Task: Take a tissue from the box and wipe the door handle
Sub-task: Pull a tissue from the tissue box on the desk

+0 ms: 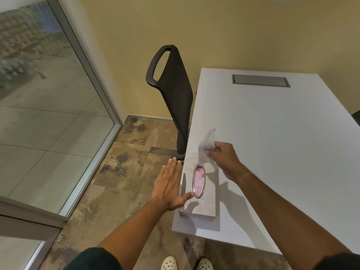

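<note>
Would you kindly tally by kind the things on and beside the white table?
Thin white tissue, pinched by the right hand: 1
Flat pale tissue box, left hand steadying it: 1
Black mesh-backed chair: 1
Total: 3

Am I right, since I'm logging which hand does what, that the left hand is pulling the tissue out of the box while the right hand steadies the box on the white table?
Not quite: the hands are swapped. In the head view the right hand pinches the tissue above the box, and the left hand, fingers straight, steadies the box on the white table.
</note>
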`<state>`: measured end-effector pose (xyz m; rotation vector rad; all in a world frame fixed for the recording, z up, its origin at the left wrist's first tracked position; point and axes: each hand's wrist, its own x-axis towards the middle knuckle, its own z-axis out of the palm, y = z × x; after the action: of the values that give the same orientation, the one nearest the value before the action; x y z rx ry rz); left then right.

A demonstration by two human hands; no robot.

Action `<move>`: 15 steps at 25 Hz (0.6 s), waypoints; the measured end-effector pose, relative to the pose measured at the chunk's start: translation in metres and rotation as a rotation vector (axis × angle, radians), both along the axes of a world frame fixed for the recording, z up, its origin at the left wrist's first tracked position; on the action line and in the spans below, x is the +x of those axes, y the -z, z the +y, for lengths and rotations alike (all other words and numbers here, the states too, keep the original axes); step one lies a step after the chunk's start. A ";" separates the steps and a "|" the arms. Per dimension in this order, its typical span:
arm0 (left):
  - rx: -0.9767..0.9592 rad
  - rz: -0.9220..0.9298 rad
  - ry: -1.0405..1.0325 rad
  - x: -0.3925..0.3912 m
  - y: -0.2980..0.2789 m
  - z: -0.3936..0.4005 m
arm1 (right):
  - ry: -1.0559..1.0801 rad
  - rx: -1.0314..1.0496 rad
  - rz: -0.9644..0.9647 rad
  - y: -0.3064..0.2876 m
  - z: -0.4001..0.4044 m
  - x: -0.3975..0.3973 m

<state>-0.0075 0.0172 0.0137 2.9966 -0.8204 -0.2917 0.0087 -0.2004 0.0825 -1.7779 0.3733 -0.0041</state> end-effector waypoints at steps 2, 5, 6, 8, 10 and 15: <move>0.006 -0.019 -0.013 0.001 -0.006 -0.001 | -0.048 -0.130 -0.098 0.002 0.002 0.000; 0.019 -0.034 -0.048 -0.004 -0.011 0.003 | -0.108 -0.246 -0.190 0.004 0.006 -0.004; 0.024 -0.038 -0.059 -0.006 -0.011 0.005 | -0.115 -0.271 -0.209 0.005 0.008 -0.006; 0.032 -0.044 -0.083 -0.012 -0.011 0.011 | -0.132 -0.311 -0.238 0.007 0.013 -0.009; 0.031 -0.054 -0.111 -0.017 -0.012 0.018 | -0.155 -0.327 -0.280 0.009 0.019 -0.009; 0.021 -0.095 -0.189 -0.027 -0.020 0.043 | -0.239 -0.402 -0.498 -0.005 0.050 -0.013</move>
<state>-0.0343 0.0598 0.0338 3.0984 -0.5363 -0.1555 -0.0044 -0.1501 0.0874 -2.1272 -0.2166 -0.3681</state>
